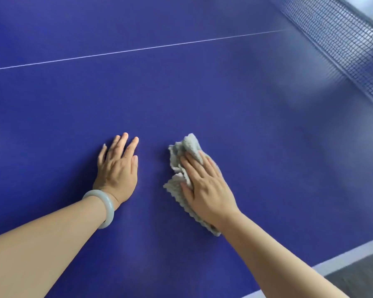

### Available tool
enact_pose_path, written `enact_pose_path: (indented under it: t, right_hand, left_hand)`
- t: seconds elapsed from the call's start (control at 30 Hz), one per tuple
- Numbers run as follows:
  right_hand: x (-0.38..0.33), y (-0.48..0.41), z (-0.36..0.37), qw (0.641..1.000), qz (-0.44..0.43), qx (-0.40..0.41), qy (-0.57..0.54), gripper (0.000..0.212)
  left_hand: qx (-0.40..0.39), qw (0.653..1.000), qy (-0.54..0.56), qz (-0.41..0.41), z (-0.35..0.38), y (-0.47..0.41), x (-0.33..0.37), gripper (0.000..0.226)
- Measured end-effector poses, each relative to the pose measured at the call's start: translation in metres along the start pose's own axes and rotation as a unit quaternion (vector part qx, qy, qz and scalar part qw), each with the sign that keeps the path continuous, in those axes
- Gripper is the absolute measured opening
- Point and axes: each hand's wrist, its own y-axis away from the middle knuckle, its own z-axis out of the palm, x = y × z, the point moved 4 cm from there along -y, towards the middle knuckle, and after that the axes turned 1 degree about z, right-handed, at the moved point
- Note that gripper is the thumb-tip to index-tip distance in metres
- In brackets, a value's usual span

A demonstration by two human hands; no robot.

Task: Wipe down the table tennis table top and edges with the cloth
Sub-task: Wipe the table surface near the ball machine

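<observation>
Both hands lie on the blue table tennis surface [202,93], side by side but apart, with a bare strip of blue between them. The left hand [116,171] rests flat, palm down, fingers straight and slightly spread, pointing away from the person; its grip is wide and holds nothing. A pale, smooth bangle [108,209] circles the left wrist, just behind the hand.

The right hand [205,188] presses down on a crumpled pale grey cloth [174,186] — the fingers lie straight across the fabric and the thumb stretches along its inner side, so the grip is flat and wide rather than closed round the cloth. The cloth is bunched in loose folds with a ribbed, wavy hem. One fold sticks out past the fingertips and seems to lap over their ends, while another part trails back under the wrist toward the side edge of the surface. The cloth lies wholly on the surface, in the part between the thin white centre line [138,49] and the white edge band [342,258], and well short of the net [342,39].

The edge band runs along the side edge nearest the right forearm, and beyond it shows a patch of grey floor [364,278]. The centre line crosses the far part of the surface and runs up to the net. The dark mesh net stands across the end of this half, somewhat blurred — pale patches of reflected light sit on the blue just beside it.
</observation>
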Motion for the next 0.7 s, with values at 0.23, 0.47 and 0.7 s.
enact_pose_path:
  t: [0.23,0.47,0.7]
  right_hand:
    - [0.149,0.007,-0.056,0.913,0.403,0.042,0.037,0.062]
    - [-0.057,0.018,0.019,0.992,-0.113,-0.037,-0.034,0.055]
    - [0.176,-0.07,-0.05,0.968,0.246,0.025,0.036,0.058]
  left_hand:
    - [-0.005,1.0,-0.014,-0.007,-0.001,0.001,0.002,0.049]
    - [-0.017,1.0,-0.014,-0.012,-0.002,0.002,0.004,0.057]
    - [-0.02,0.999,-0.032,-0.019,-0.003,0.002,0.009,0.058]
